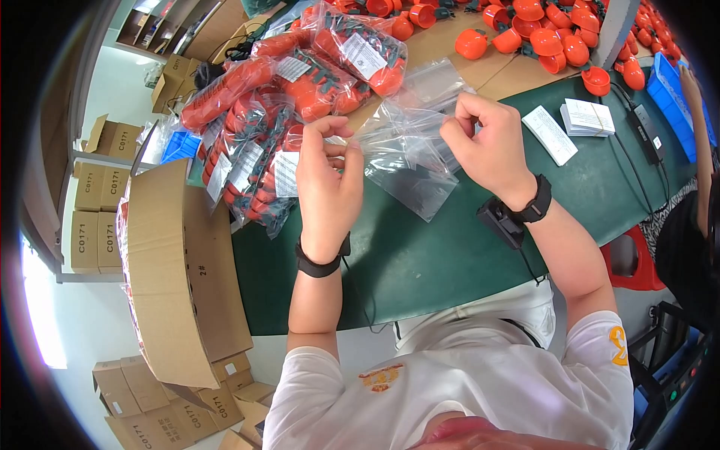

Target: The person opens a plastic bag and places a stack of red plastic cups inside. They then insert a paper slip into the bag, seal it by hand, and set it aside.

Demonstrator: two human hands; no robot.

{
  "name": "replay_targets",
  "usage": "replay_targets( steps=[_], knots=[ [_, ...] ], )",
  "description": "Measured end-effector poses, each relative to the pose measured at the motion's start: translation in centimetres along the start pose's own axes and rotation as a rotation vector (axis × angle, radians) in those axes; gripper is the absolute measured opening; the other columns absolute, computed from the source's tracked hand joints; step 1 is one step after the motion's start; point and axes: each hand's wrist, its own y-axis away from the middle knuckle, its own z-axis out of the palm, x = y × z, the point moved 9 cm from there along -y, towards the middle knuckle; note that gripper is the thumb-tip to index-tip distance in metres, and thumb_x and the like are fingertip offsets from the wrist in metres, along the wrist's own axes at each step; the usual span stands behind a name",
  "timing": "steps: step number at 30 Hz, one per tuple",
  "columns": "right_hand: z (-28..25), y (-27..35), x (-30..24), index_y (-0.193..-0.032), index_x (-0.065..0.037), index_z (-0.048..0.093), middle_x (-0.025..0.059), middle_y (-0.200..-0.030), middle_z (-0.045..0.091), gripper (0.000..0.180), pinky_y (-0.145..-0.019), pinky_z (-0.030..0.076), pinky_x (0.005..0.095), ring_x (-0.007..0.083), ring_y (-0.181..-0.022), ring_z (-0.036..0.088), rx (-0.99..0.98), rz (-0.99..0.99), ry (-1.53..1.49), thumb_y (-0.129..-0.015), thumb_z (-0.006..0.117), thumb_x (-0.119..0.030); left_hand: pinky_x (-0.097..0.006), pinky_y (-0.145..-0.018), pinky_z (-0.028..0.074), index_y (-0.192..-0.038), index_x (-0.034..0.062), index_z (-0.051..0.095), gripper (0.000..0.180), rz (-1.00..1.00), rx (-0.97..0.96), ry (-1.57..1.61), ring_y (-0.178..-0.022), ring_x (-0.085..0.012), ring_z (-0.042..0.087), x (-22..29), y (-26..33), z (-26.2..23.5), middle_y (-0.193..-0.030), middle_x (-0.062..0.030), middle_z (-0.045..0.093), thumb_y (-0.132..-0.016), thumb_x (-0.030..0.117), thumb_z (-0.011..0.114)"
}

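Observation:
Both my hands hold one empty clear plastic bag (396, 126) above the green table (420, 255). My left hand (328, 176) pinches the bag's left edge with thumb and fingers. My right hand (486, 142) pinches its right edge, with the film stretched between them. More empty clear bags (412, 180) lie on the table just under my hands. Left of my left hand is a heap of sealed bags (262, 127) filled with orange and dark green parts, each with a white label.
An open cardboard box (180, 277) stands at the table's left edge. Loose orange cup-shaped parts (555, 41) cover the far table. White label stacks (570, 124) and a black power strip (646, 131) lie to the right. Blue bin (675, 97) far right. Stacked cartons on the floor at left.

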Motion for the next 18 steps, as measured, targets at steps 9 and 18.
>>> replay_targets(
  steps=[9,18],
  knots=[
    [0.8,-1.1,-1.4,-0.12,-0.002,0.055,0.0071,-0.119,0.06,0.038,-0.093,0.039,0.0302,0.0184,-0.112,0.054,-0.318,-0.067,-0.66,-0.089,0.057,-0.024,-0.026,-0.065,0.053,-0.121,-0.0019,0.049,0.035,-0.16,-0.132,0.544,-0.07,-0.0156,0.066,0.6,0.2,-0.4,-0.103,-0.0109,0.062,-0.088,-0.009,0.054],
    [6.6,4.3,-0.8,-0.108,-0.003,0.068,0.0045,-0.091,0.072,0.026,-0.075,0.051,0.029,0.0111,-0.08,0.065,-1.157,0.269,-0.41,-0.09,0.071,-0.021,-0.028,-0.068,0.054,-0.127,-0.0013,0.048,0.035,-0.29,-0.334,0.763,-0.077,-0.0194,0.069,-0.6,0.4,0.2,-0.112,-0.0146,0.064,-0.093,0.005,0.058]
  ],
)
